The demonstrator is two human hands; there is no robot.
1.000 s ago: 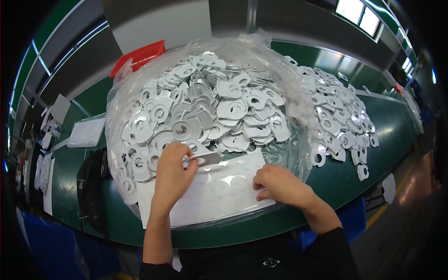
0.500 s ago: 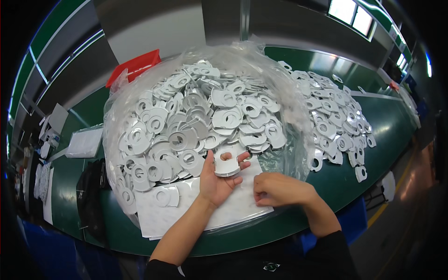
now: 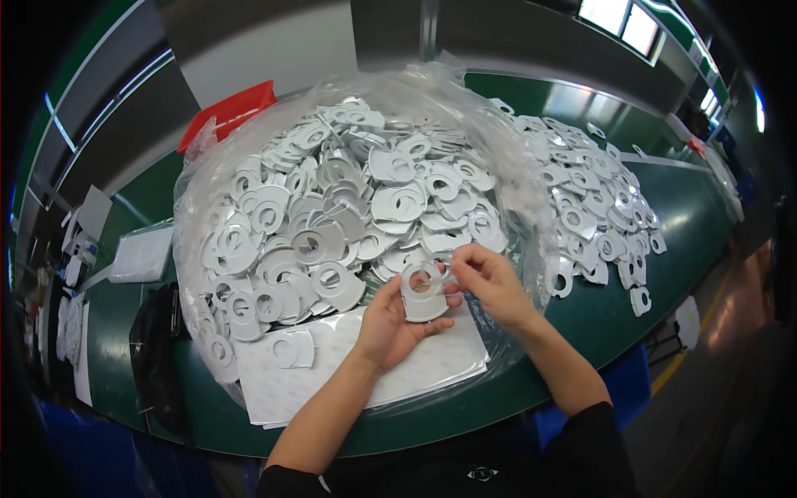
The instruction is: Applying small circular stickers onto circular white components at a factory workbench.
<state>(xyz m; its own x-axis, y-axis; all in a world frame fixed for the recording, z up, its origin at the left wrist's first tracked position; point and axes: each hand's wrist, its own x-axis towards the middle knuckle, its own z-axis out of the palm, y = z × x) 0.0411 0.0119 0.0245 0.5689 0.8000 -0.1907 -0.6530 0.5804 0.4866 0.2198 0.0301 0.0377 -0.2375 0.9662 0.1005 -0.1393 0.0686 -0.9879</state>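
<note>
Both bare forearms come up from the lower edge and converge at centre, dark sleeves showing near the elbows. Left hand [image 3: 390,319] is palm-up, fingers curled loosely with the thumb pressed across the top, closed in a light grip. Right hand [image 3: 490,278] is just beside it, knuckles up, wrist bent inward, index and thumb pinched together at the left hand's fingertips, remaining fingers tucked.
</note>
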